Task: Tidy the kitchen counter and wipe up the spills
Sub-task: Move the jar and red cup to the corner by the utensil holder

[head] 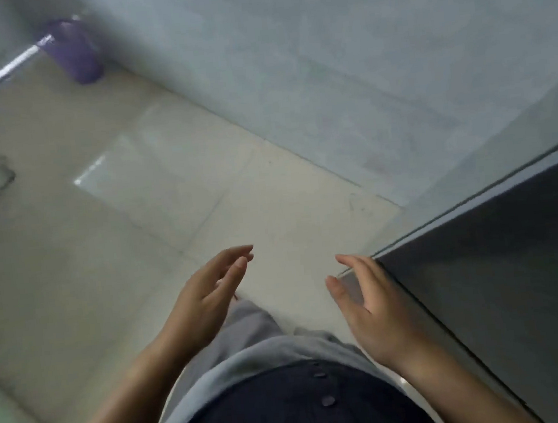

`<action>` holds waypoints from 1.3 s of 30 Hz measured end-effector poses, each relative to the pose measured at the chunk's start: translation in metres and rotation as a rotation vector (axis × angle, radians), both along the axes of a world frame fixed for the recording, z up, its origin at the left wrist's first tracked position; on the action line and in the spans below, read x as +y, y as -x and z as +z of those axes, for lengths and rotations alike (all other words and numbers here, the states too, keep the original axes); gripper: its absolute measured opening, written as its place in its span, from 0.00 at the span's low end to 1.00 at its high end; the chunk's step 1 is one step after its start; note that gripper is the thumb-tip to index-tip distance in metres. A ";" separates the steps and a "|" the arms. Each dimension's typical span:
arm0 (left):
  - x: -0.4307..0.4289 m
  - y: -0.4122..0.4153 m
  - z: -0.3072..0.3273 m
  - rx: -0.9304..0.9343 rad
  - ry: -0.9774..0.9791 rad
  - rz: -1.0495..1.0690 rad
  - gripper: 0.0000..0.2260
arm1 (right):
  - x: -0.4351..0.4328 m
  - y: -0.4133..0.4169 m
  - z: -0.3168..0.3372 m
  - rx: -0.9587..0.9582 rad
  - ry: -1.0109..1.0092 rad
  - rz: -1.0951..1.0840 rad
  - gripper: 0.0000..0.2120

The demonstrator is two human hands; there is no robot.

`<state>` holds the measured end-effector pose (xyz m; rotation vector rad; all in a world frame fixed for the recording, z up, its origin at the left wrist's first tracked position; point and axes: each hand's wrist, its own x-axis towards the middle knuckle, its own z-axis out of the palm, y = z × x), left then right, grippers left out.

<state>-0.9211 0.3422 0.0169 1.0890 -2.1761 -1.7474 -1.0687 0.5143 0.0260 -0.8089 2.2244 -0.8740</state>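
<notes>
Both my hands are empty and held out in front of my waist, apart from each other, palms turned inward toward one another. My left hand (207, 296) has its fingers loosely extended and slightly curled, thumb lying along the forefinger, closed on nothing. My right hand (366, 300) is likewise open, fingers relaxed and pointing forward, thumb spread a little to the side. Between the two hands I see bare floor (165, 195) and the grey cloth of my trousers (249, 331), with my dark buttoned top (292, 413) below them at the bottom of the view.

The counter (505, 277) lies to my right. Its dark top runs from the right edge of the view down toward my right wrist, and its near corner sits just behind the fingers of my right hand; I cannot tell whether the hand touches the edge or only passes in front of it. My left hand is well apart from the counter. The part of the top that shows is plain and dark; the view is blurred.

Further out, the floor is pale tile with a bright reflection on it. A grey wall (322, 51) rises beyond. Far off at the upper left, where floor meets wall, stands a purple bin (76, 50), well away from both hands.
</notes>
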 end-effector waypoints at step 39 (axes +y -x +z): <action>-0.395 -0.415 0.002 0.158 -0.110 1.506 0.13 | -0.691 -0.364 0.016 -0.230 0.041 1.272 0.18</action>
